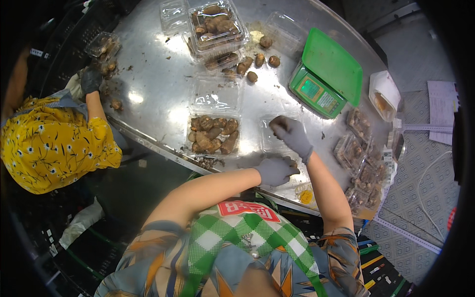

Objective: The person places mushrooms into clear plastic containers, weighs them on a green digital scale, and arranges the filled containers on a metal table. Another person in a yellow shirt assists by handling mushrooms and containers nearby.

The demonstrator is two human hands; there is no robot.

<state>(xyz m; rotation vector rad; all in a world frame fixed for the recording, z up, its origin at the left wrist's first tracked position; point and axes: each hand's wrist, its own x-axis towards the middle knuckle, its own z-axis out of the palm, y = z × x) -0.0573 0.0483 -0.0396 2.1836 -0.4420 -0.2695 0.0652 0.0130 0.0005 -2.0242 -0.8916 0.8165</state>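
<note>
My left hand [276, 171], in a grey glove, is low over the table near its front edge, fingers pointing right and partly curled. My right hand [292, 135], gloved alike, has bent fingers above a clear plastic tray [268, 143]. Whether either hand holds anything small is unclear. Left of them, an open clear clamshell box contains several small brown taro corms [213, 134]; its lid [217, 94] is folded back away from me. Yellow rubber bands [306, 196] lie close to the table edge, right of my left hand.
A green digital scale [319, 91] stands at the back right. Filled clamshell boxes [219, 28] are stacked at the back; others [350, 152] sit at right. Loose corms [259, 59] and dirt dot the metal table [148, 78]. At left, a co-worker's gloved hand [91, 80] is near corms.
</note>
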